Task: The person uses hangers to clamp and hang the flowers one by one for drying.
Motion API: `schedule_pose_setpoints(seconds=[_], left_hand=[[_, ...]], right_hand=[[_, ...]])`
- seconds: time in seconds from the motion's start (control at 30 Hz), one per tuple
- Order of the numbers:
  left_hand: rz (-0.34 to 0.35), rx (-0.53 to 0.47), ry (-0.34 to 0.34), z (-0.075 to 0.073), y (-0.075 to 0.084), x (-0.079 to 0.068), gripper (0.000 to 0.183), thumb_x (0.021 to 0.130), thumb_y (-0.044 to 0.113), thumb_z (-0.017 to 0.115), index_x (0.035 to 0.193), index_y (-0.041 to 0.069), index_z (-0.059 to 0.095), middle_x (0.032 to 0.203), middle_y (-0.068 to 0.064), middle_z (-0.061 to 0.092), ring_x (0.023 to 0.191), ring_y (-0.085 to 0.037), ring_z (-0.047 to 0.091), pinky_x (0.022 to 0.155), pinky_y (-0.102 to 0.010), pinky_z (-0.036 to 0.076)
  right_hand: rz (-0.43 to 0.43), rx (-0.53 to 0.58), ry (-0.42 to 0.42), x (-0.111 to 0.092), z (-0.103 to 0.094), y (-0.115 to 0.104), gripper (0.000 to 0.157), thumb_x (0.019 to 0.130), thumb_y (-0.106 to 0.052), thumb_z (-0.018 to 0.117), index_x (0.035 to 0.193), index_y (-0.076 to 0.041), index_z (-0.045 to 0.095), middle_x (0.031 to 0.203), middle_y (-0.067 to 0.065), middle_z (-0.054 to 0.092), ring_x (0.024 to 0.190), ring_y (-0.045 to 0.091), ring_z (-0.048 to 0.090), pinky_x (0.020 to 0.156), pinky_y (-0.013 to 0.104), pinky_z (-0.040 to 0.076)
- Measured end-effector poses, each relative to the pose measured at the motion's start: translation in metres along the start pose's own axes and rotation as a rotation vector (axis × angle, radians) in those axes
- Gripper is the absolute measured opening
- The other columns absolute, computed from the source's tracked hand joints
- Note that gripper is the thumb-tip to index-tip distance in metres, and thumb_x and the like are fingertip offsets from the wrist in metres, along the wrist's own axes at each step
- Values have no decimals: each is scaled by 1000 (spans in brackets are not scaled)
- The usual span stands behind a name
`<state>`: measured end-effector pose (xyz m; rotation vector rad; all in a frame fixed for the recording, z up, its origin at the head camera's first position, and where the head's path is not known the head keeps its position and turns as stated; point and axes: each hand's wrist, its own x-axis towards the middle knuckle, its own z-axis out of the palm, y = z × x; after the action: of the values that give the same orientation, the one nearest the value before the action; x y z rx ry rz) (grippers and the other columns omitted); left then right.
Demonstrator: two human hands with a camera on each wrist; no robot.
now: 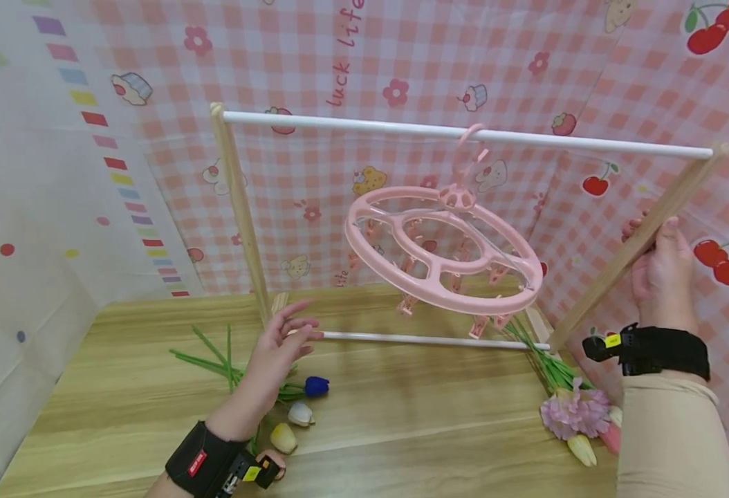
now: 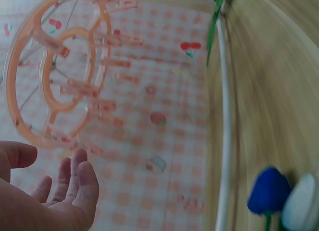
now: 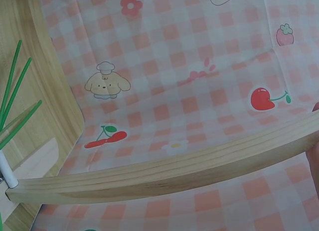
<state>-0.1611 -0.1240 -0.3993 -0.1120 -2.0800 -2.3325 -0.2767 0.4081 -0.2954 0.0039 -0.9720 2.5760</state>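
A pink round clip hanger [image 1: 458, 302] hangs by its hook from the white top bar [image 1: 339, 123] of a wooden-sided rack, its ring tilted and small clips dangling below. My right hand [image 1: 666, 273] grips the right wooden post [image 1: 635, 249], thumb on the near side and fingertips showing behind. In the right wrist view the post [image 3: 149, 183] crosses the frame, with only a sliver of the hand at the right edge. My left hand [image 1: 283, 346] holds nothing, its fingers loosely spread by the foot of the left post [image 1: 240, 194]. The hanger [image 2: 12, 91] appears beyond it in the left wrist view.
A lower white bar [image 1: 402, 339] joins the posts near the wooden table [image 1: 427, 429]. Artificial tulips, one of them a blue tulip [image 1: 317, 386], lie under the left forearm. A bunch with a pink-purple flower [image 1: 576, 413] lies at the right. Checkered cloth [image 1: 315, 62] hangs behind.
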Motion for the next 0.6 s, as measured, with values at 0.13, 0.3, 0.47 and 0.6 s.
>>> schedule_pose_setpoints(seconds=[0.13,0.3,0.47,0.6], left_hand=[[-49,109,68,-26,-9,-7,43,96,17,52,137,11,38,120,-18,52,100,-21,58,85,-33,50],[-70,240,142,-52,-20,-15,45,95,11,53,137,5,38,121,-18,51,98,-18,57,82,-30,50],[-41,425,177,-74,-29,-22,45,96,14,51,137,3,37,122,-19,49,106,-26,52,79,-23,47],[-41,583,215,-90,-34,-28,47,97,20,51,137,3,36,123,-18,50,109,-29,51,81,-28,47]], right_hand=[[2,-2,-2,-1,0,-1,48,84,-24,59,127,-4,54,111,11,56,111,23,52,96,26,41],[-10,-6,-6,0,-2,0,48,84,-24,59,127,-3,53,111,12,55,108,24,53,96,26,42],[-11,6,-3,1,-3,0,47,85,-24,58,126,-2,53,110,12,56,108,24,53,95,27,43],[-8,-10,-4,1,-3,0,47,85,-24,59,127,-4,53,111,12,56,109,23,53,95,26,43]])
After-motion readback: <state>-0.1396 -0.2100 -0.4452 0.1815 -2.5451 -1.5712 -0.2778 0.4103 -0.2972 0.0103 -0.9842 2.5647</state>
